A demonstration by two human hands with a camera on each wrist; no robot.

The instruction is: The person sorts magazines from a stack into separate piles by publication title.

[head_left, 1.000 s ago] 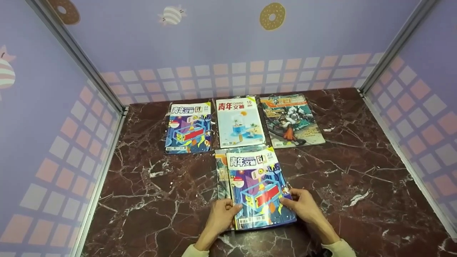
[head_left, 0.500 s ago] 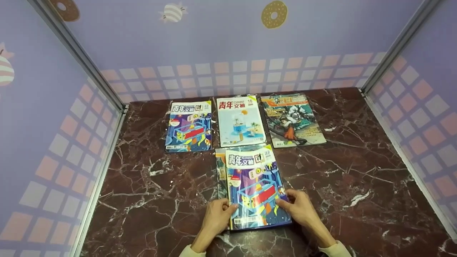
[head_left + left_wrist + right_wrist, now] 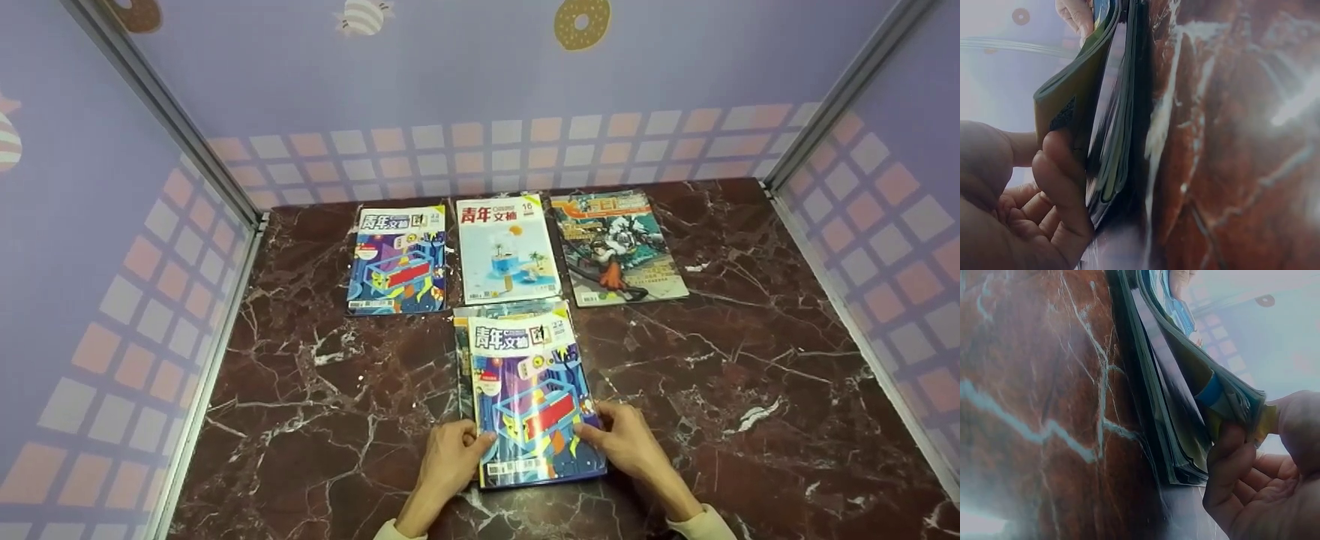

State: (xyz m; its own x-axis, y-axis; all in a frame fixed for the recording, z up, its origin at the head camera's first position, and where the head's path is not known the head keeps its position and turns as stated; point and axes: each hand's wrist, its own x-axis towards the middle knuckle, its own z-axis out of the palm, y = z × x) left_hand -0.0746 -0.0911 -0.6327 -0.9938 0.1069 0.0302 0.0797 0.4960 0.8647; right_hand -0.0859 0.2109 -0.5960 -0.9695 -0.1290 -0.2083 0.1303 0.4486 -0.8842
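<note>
A magazine with a purple and blue cover point(image 3: 532, 412) lies over other magazines at the near middle of the table. My left hand point(image 3: 450, 454) pinches its left edge, thumb on the cover and fingers beneath. On the opposite edge, my right hand point(image 3: 626, 439) pinches it the same way. Both wrist views show the held magazine point(image 3: 1061, 93) bowed and partly raised off the stack below point(image 3: 1157, 399), with a gap between them. Of the magazine beneath, only a strip point(image 3: 463, 367) along the left and top shows in the head view.
Three magazines lie in a row behind: a purple one point(image 3: 397, 262) at left, a white one point(image 3: 508, 251) in the middle and a green-brown one point(image 3: 619, 247) at right. The dark red marbled table point(image 3: 322, 420) is bounded by lilac panels point(image 3: 480, 67) at the back and sides.
Both hands have shifted slightly left with the held magazine. Less of the left strip beneath shows, and a little more of its top edge. The three back magazines stay in place.
</note>
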